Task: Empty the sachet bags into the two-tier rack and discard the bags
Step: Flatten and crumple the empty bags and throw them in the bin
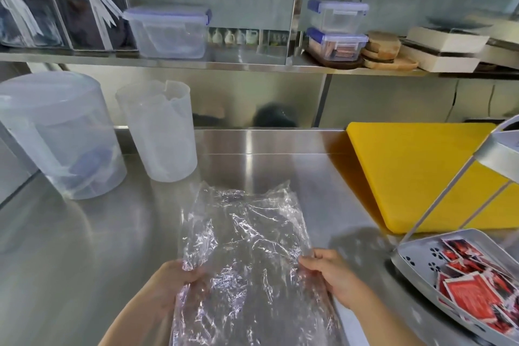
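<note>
The left hand (pixel 174 286) pinches the left edge of a clear plastic bag (pixel 247 261), fingers curled over the film with the thumb underneath. The right hand (pixel 331 275) grips the opposite edge the same way, fingertips closed on a fold of plastic. Between them the bag is spread flat and held just above the desk (pixel 84 247), its far end trailing toward the back and seeming to rest on the steel. It looks empty; no sachets show through it.

The bag is thin, crinkled film, so it should weigh almost nothing and have no stiffness of its own. It will sag and fold wherever it is not held, and a draught could lift it. The surface is glossy and probably slick, so a pinch on a gathered fold ought to hold better than flat fingers on a single layer. For discarding, bunching it into one fist from the two edges seems the easiest grip, and there is nothing fragile about it.

To the right stands the rack (pixel 415 258), its lower tray holding red sachets (pixel 471 295) in a loose heap; the upper tier is mostly out of view. Behind it lies a yellow board (pixel 407 171). At the far left stand two translucent jugs (pixel 157 132). No bin is in view.
</note>
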`<state>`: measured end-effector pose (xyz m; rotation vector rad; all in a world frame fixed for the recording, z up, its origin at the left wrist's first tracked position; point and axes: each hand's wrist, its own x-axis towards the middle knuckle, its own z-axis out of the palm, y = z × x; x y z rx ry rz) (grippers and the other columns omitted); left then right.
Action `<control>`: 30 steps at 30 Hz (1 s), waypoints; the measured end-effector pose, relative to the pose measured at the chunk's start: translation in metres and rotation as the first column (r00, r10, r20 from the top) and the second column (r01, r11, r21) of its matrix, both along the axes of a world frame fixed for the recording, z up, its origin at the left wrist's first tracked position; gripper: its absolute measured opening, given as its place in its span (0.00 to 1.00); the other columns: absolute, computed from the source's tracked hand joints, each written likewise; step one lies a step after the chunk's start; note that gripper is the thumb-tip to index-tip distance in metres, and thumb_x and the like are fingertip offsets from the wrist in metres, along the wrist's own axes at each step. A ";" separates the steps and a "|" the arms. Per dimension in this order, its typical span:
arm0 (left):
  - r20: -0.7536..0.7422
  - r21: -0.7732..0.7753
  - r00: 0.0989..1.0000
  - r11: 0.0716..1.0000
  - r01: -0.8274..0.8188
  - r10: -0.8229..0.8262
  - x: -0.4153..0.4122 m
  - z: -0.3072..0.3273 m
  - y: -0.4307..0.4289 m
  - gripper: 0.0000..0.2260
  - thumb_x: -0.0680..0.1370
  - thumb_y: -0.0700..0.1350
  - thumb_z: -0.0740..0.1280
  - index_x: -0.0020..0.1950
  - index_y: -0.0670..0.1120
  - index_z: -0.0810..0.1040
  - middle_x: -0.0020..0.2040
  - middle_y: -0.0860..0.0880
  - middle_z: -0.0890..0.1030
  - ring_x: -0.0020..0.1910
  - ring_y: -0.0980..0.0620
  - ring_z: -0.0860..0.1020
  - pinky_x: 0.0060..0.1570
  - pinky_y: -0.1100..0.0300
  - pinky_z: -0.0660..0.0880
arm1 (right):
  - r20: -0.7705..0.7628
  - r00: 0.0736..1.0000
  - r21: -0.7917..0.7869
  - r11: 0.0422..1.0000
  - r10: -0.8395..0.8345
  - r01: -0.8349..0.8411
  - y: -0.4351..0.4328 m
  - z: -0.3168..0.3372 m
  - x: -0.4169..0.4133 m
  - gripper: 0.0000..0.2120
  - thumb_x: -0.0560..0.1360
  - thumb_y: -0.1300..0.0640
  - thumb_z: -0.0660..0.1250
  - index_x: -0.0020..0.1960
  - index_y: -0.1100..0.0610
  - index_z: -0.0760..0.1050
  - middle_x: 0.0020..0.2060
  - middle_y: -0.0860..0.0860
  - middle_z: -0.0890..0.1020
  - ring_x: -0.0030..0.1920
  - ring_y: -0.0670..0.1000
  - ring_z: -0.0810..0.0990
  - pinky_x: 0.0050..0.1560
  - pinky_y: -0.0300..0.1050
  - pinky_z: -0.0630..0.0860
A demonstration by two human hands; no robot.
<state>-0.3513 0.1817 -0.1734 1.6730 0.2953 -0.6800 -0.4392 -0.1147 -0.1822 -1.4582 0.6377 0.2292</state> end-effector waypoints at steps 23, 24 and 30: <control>0.080 -0.243 0.986 0.957 0.161 -0.145 0.012 0.023 0.006 0.20 0.72 0.30 0.68 0.62 0.27 0.67 0.34 0.35 0.81 0.26 0.46 0.80 0.22 0.61 0.75 | 0.066 0.986 0.053 0.987 0.151 -0.155 -0.032 0.023 0.008 0.25 0.58 0.59 0.80 0.51 0.65 0.77 0.45 0.66 0.84 0.40 0.58 0.84 0.35 0.46 0.81; 0.089 -0.232 0.987 0.961 0.152 -0.135 0.011 0.022 0.006 0.23 0.72 0.31 0.68 0.64 0.28 0.65 0.34 0.35 0.81 0.25 0.46 0.79 0.20 0.62 0.73 | 0.055 0.989 0.104 0.984 0.140 -0.146 -0.034 0.020 0.006 0.26 0.58 0.62 0.80 0.52 0.65 0.76 0.46 0.67 0.83 0.41 0.59 0.84 0.36 0.46 0.82; 0.105 -0.311 0.957 0.905 0.289 -0.269 0.011 0.027 0.009 0.13 0.74 0.31 0.63 0.58 0.36 0.74 0.30 0.43 0.81 0.25 0.51 0.77 0.20 0.62 0.72 | 0.080 0.987 0.177 0.973 0.138 -0.150 -0.041 0.028 -0.004 0.17 0.63 0.69 0.73 0.51 0.59 0.82 0.40 0.62 0.85 0.39 0.55 0.84 0.38 0.43 0.83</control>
